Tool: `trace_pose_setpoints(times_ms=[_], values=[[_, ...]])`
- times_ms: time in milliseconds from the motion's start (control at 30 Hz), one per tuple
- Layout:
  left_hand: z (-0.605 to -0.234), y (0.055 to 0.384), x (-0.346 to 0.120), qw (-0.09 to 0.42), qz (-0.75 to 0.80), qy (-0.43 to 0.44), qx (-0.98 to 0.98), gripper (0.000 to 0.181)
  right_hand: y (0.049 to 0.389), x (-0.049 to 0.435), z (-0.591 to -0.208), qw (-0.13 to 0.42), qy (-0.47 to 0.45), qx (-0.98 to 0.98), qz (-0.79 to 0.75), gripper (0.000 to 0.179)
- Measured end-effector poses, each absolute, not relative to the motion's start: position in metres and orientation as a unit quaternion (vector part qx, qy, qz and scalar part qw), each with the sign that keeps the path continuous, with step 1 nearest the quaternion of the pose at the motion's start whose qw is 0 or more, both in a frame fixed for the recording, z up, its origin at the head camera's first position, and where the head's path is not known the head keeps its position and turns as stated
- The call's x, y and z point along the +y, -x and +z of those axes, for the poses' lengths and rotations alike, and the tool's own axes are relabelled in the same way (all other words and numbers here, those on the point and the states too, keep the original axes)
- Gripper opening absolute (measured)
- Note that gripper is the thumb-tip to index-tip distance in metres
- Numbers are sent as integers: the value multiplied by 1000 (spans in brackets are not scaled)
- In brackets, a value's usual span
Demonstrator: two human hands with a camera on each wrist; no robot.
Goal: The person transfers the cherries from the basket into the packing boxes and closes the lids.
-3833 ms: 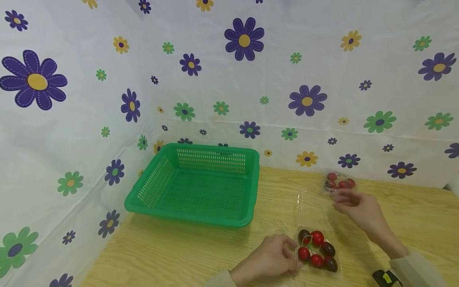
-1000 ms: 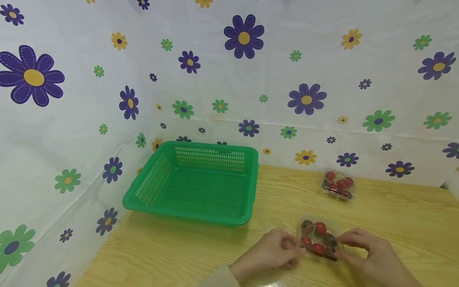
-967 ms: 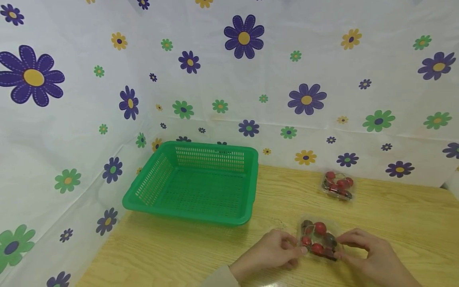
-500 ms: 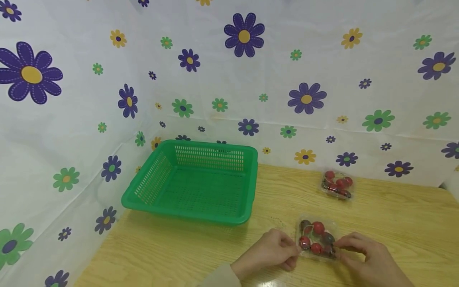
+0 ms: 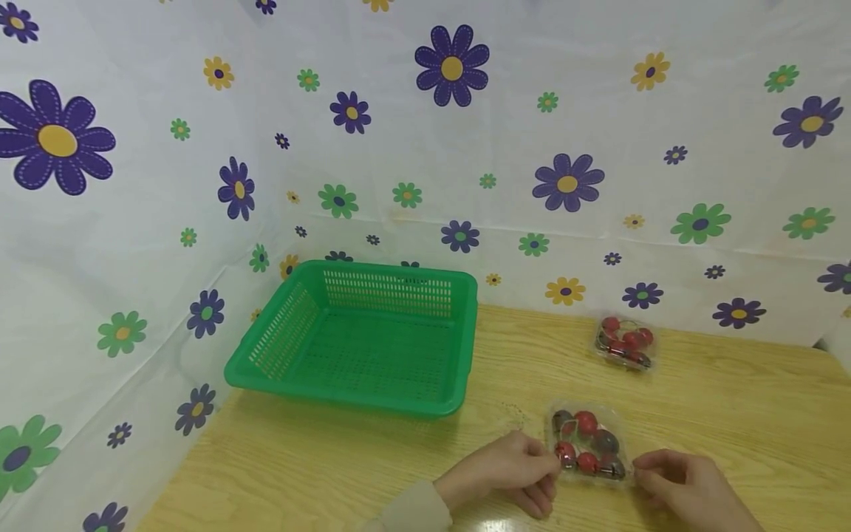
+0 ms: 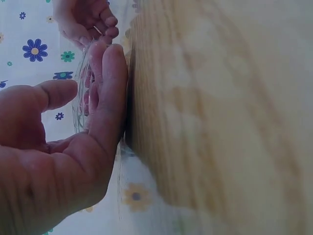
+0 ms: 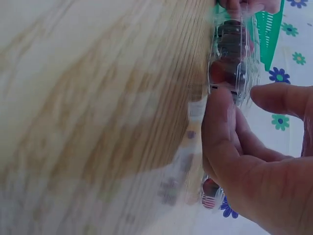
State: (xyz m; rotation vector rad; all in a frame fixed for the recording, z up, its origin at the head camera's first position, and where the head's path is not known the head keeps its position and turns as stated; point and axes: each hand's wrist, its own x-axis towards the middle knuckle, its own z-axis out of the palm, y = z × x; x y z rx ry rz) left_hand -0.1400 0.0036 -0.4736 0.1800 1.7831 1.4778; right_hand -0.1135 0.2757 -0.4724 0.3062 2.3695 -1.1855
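A clear plastic clamshell box (image 5: 588,443) of red and dark cherries lies on the wooden table in the head view, its lid folded over the fruit. My left hand (image 5: 512,469) is at the box's left front corner, fingers fairly straight; in the left wrist view the left hand's thumb (image 6: 61,93) stands apart from the fingers beside the clear plastic. By the right front corner is my right hand (image 5: 688,484), its fingertips at the edge. The right wrist view has the right thumb (image 7: 276,98) and fingers spread around the box's near end; firm contact is unclear.
A green perforated plastic basket (image 5: 359,403) stands to the left on the table (image 5: 744,399). Farther back on the right sits a second clear box of cherries (image 5: 625,343). A flower-patterned white cloth (image 5: 505,133) hangs behind and along the left side.
The near box's lid, raised at the back earlier, has come down over the cherries. My right hand came from the far box to the near one, then drew slightly right, toward me.
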Motion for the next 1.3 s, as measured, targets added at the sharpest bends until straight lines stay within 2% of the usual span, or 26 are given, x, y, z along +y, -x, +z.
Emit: trace_pose_setpoints(times_ms=[133, 267, 500, 1033, 1300], values=[[-473, 139, 4, 395, 583, -70, 706, 19, 113, 278, -474, 274, -129, 833, -463, 46], [-474, 139, 5, 393, 582, -70, 708, 18, 115, 283, -477, 299, -106, 805, -501, 47], [-474, 141, 6, 389, 576, -71, 716, 18, 114, 291, -479, 329, -39, 756, -565, 37], [-474, 140, 10, 375, 584, -50, 718, 16, 115, 290, -481, 338, -37, 741, -579, 33], [-474, 142, 7, 387, 578, -62, 716, 19, 117, 288, -482, 339, -51, 748, -569, 33]])
